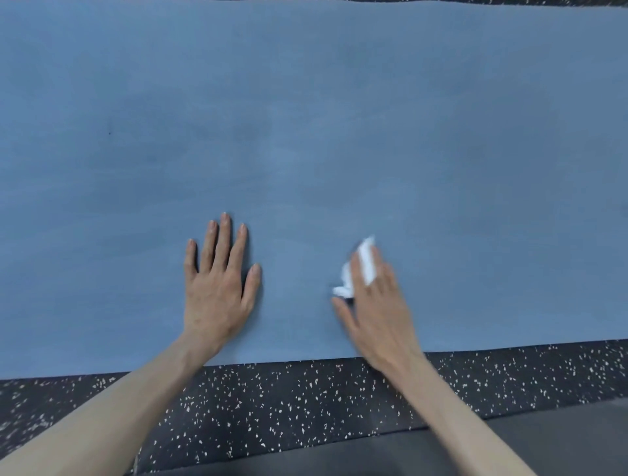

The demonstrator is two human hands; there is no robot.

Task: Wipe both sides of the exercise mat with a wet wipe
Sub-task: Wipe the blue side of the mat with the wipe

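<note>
A blue exercise mat [306,119] lies flat and fills most of the view. My left hand [217,285] presses flat on it near its front edge, fingers straight and spread. To its right, my right hand [377,305] rests on the mat with a white wet wipe [363,265] under and between its fingers. The wipe sticks out past the fingers at the top and at the thumb side. This hand is motion-blurred, so the grip on the wipe is unclear.
Black rubber floor [289,401] with white speckles runs along the mat's front edge. A plain dark grey surface [560,438] lies at the bottom right. A thin strip of dark floor [509,2] shows past the mat's far edge.
</note>
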